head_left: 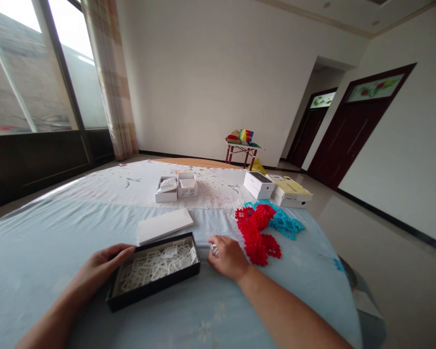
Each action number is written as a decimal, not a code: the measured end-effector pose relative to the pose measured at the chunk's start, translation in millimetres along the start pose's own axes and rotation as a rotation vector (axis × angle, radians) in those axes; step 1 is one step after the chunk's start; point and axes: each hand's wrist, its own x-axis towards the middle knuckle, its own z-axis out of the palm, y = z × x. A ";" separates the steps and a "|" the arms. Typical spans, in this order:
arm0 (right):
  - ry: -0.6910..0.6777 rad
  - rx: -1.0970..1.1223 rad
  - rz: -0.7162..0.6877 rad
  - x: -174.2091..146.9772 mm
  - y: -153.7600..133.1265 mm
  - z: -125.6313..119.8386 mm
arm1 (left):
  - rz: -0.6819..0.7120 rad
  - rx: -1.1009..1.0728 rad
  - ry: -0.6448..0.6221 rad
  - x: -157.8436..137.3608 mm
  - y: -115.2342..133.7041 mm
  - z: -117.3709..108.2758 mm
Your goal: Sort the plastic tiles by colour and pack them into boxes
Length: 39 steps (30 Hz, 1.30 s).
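A shallow black box (154, 289) lies at a slant in front of me, filled with many small white plastic frame-like pieces (158, 264). My left hand (103, 264) grips the box at its left end, the thumb reaching along the rim. Just right of the box, my right hand (227, 257) is closed low over the tablecloth around some white plastic pieces (214, 248); their number is hidden by the fingers. Behind the box rests a flat white lid (165, 225). Red linked plastic pieces (254, 232) are heaped to the right of my right hand, with blue ones (285, 220) behind them.
Loose white pieces (236, 204) lie beyond the red heap. Two small open white boxes (166, 195) stand at the back, a white carton (257, 185) and a yellow-topped box (290, 191) at the back right. The round table's cloth (218, 315) has some wrinkles.
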 end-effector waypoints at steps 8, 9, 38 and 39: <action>0.128 0.773 0.378 31.9 5.9 -18.5 | -0.004 -0.028 -0.005 -2.0 3.2 0.7; 0.126 0.841 0.357 38.3 -2.4 -23.4 | -0.005 -0.040 -0.006 -2.2 3.4 0.8; -0.104 0.472 0.178 22.8 -7.1 -37.7 | 0.020 0.049 -0.015 -2.0 4.4 -1.0; -0.133 0.354 0.154 17.7 -5.0 -40.5 | 0.024 0.053 -0.013 -1.7 4.0 -1.1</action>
